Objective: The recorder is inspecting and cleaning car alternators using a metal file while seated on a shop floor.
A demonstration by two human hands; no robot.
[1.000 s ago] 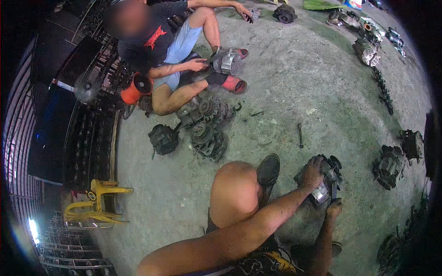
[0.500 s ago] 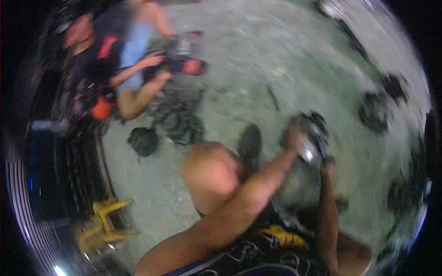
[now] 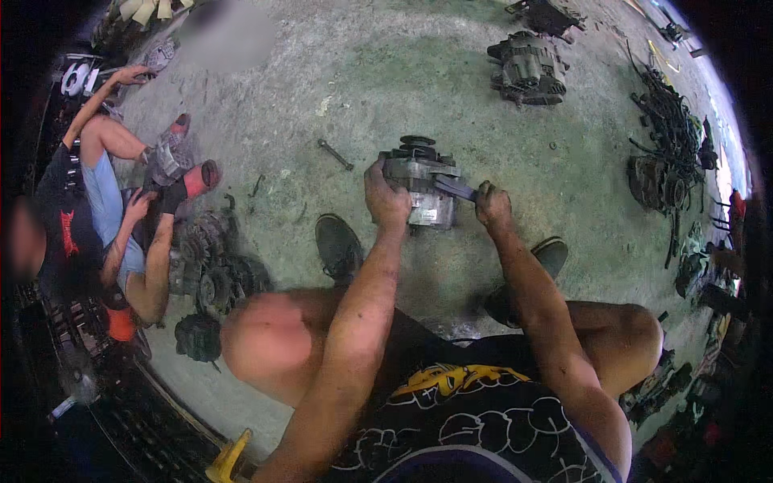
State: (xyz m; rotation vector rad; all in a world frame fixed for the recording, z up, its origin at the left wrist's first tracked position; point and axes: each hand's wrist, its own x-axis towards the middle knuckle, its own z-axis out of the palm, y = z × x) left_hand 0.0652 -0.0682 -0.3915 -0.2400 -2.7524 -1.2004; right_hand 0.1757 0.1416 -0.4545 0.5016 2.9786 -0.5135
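Note:
An alternator [image 3: 428, 211] with a silver body stands on the floor between my feet, its dark pulley [image 3: 418, 145] at the top. My left hand [image 3: 386, 196] is closed around the alternator's left side. In my right hand [image 3: 493, 206] is a flat grey metal bar-like tool [image 3: 456, 188], gripped at its right end. The tool's other end lies against the alternator's upper right side; its exact contact is hard to make out, and my fist hides its grip.
A coworker [image 3: 113, 201] sits at the left, with hands on metal parts. Several dark parts [image 3: 217, 282] lie near my left knee. Another alternator [image 3: 527, 68] rests farther ahead, and a bolt [image 3: 335, 154] lies nearby. Tangled black cables [image 3: 668, 121] lie at the right.
The view has swung, so the alternator and both hands now appear nearer the middle and the coworker farther left. Blur has cleared. Both hands still stay at the alternator.

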